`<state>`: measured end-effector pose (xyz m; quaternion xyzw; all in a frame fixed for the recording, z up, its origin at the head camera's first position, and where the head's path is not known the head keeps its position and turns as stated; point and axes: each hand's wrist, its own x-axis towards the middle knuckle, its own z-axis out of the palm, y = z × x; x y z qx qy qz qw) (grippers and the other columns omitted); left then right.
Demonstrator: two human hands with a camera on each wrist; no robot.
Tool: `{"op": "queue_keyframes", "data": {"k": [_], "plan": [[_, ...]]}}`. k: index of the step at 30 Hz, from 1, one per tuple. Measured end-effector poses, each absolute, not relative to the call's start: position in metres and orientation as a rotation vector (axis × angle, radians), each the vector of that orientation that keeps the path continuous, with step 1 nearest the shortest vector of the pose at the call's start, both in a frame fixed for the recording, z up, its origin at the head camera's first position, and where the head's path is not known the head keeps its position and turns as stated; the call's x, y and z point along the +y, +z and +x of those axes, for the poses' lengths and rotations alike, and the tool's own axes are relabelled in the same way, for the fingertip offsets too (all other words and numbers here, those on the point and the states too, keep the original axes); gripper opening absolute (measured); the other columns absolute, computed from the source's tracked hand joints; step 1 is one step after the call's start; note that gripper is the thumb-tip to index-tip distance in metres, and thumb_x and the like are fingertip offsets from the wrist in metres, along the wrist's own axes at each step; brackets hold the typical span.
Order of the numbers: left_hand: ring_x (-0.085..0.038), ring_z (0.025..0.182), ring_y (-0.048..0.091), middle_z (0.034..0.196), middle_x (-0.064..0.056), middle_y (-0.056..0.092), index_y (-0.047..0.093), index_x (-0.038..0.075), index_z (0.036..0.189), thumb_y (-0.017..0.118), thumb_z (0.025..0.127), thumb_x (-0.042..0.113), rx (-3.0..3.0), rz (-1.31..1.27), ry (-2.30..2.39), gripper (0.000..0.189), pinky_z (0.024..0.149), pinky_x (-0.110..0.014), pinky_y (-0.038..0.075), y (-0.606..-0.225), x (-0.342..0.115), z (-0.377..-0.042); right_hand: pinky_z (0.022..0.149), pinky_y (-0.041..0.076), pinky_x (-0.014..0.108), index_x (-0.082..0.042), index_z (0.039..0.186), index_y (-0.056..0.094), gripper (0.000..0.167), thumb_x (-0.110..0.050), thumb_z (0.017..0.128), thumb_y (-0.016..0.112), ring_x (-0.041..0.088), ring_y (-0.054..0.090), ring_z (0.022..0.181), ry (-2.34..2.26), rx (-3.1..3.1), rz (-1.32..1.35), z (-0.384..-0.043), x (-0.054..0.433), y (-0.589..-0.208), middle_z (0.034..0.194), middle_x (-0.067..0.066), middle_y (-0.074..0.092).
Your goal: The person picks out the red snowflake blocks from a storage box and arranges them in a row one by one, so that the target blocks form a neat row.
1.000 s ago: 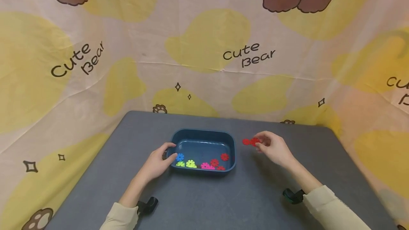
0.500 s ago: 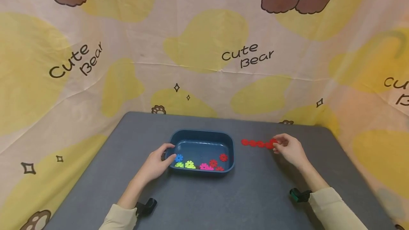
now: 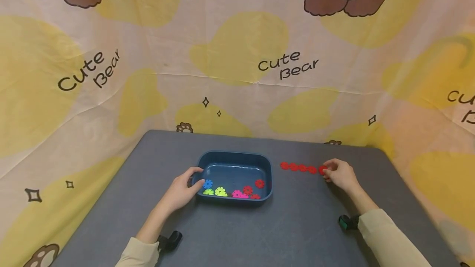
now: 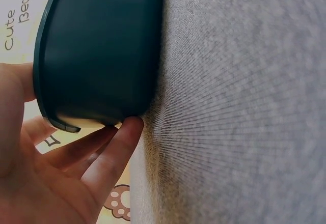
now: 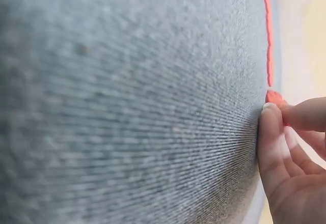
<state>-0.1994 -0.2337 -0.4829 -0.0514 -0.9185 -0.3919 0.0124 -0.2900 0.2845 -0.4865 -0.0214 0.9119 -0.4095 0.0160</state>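
Note:
A row of red notched plastic discs [image 3: 302, 168] lies on the grey table to the right of a dark blue basin [image 3: 235, 202]. At the row's right end my right hand [image 3: 340, 174] pinches another red disc [image 5: 274, 97] between thumb and fingers, close over the table. In the right wrist view a small gap separates this disc from the row. My left hand [image 3: 182, 187] holds the basin's left end, with thumb and index at the rim and the other fingertips [image 4: 133, 126] against the outer wall below. Inside the basin lie a blue disc [image 3: 208, 183], yellow-green discs [image 3: 220, 191], pink discs [image 3: 237, 193] and red discs [image 3: 259, 183].
The grey table [image 3: 230, 238] meets a printed cloth [image 3: 237, 106] hanging behind it and along both sides. A black strap device sits on each wrist, the left one [image 3: 170, 240] and the right one [image 3: 348, 222].
My right hand has moved right from the row's left part to its right end, uncovering the discs, and now pinches the end disc slightly apart. The left hand stays on the basin.

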Motion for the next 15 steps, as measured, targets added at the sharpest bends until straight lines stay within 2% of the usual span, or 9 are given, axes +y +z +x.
{"op": "queue_keyframes", "data": {"k": [7,15], "plan": [[-0.039,0.130,0.054,0.147,-0.018,0.053,0.055,0.012,0.141,0.065,0.100,0.031,-2.867,-0.168,-1.235,0.046,0.103,-0.060,0.044,-0.4839,-0.2330,-0.1995,0.063,0.058,0.036,0.011,0.114,0.064,0.024,-0.006,0.097,0.064,0.020,0.067,0.070,-1.163,2.841,-0.059,-0.2958,0.2867,-0.4857,0.085,0.013,0.067],[-0.039,0.130,0.054,0.147,-0.018,0.053,0.055,0.012,0.140,0.065,0.100,0.032,-2.856,-0.177,-1.250,0.046,0.103,-0.060,0.044,-0.4826,-0.2341,-0.2001,0.063,0.058,0.037,0.012,0.116,0.063,0.026,-0.005,0.096,0.064,0.021,0.068,0.069,-1.157,2.838,-0.105,-0.2966,0.2868,-0.4826,0.085,0.013,0.067]]}}
